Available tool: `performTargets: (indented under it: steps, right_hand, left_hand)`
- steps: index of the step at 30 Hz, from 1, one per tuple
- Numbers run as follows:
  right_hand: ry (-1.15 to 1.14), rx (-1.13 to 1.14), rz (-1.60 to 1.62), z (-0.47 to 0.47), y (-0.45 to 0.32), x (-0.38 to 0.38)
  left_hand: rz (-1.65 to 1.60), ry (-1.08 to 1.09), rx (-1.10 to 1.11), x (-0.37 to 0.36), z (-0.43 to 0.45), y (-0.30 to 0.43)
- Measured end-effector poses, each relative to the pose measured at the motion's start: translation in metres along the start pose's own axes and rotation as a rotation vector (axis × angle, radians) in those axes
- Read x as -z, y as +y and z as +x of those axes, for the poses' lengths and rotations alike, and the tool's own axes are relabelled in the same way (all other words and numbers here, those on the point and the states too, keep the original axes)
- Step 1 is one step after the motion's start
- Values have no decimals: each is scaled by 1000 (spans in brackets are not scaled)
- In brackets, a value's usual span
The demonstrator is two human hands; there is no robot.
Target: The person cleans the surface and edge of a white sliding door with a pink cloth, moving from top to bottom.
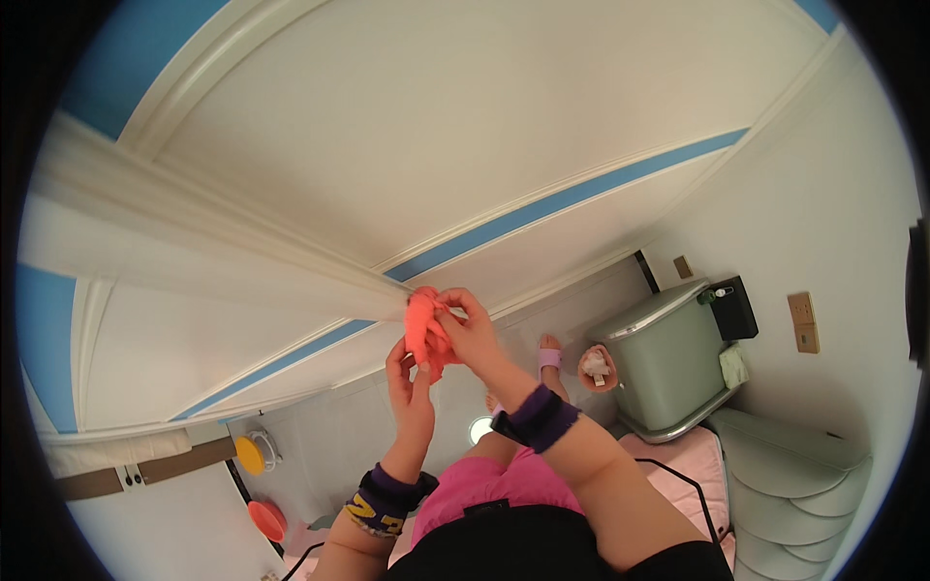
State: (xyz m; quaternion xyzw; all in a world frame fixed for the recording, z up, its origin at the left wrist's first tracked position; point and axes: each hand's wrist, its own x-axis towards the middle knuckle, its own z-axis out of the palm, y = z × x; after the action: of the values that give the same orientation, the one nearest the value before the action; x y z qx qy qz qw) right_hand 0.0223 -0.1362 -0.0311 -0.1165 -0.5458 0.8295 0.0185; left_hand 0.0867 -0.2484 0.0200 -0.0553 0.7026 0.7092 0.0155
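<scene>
A bunched coral-coloured cloth (pixel 425 327) is between my hands at the projecting corner of a white wall (pixel 385 290). It appears to touch the corner, though the exact contact is hard to make out. My left hand (pixel 410 381) pinches its lower left edge between thumb and fingers. Higher up and to the right, my right hand (pixel 468 327) grips a fold of the same cloth. Part of the cloth hangs below the right fingers. Both wrists wear dark purple bands.
White wall panels with blue strips (pixel 567 192) rise ahead. At right stand a green bedside cabinet (pixel 661 370), a small pink bin (pixel 597 369) with contents, and a padded green headboard (pixel 795 494). Lower left, a yellow-topped stool (pixel 251 456) and a red basin (pixel 267 521) are on the floor.
</scene>
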Motion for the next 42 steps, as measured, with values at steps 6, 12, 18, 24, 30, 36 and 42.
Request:
performTargets:
  steps: [6,12,18,24,30,36,42]
  right_hand:
    - [357,-7,302,42,-1,8]
    - [610,77,411,74,-32,81]
    - [719,526,-248,70,-26,55]
    - [464,661,-264,71,3,45]
    - [898,708,-236,142,-71,178]
    - [971,652,-112,157,-91,219]
    - [593,591,-159,97,3,108]
  left_hand:
    - [82,-166,32,1,-1,-7]
    - [125,-250,-4,-8,15,-9]
    - [257,-248,-290,-29,50,3]
    - [335,-252,-377,-70,81,4]
    - [388,-345,-265,-124,96,-8]
    - [474,-323,-158,-150,112,-22]
    - [501,-249,-98,-157,112,-14]
